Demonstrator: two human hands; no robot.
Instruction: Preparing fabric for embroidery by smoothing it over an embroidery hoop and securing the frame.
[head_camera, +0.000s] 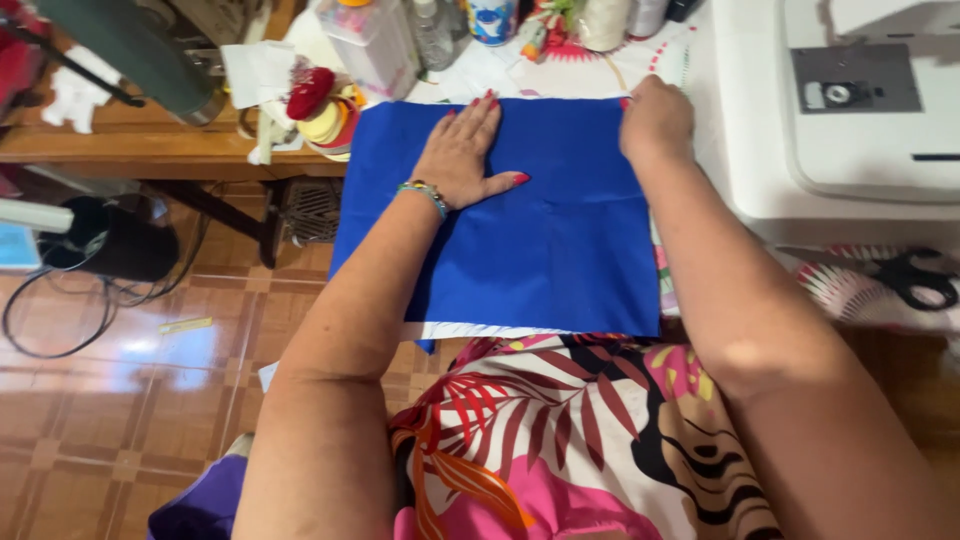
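A folded piece of bright blue fabric (540, 240) lies flat on the table in front of me, its near edge hanging over my lap with a white layer showing underneath. My left hand (463, 152) rests flat on the fabric's upper left part, fingers spread, a beaded bracelet on the wrist. My right hand (655, 118) sits at the fabric's far right corner with fingers curled over the edge, seemingly pinching it.
A white sewing machine (850, 120) stands at the right. Black scissors (915, 277) lie on patterned cloth beside it. Bottles and jars (375, 40) line the table's far edge, with a red pincushion (310, 92) at the left. Cables (60, 300) trail on the tiled floor.
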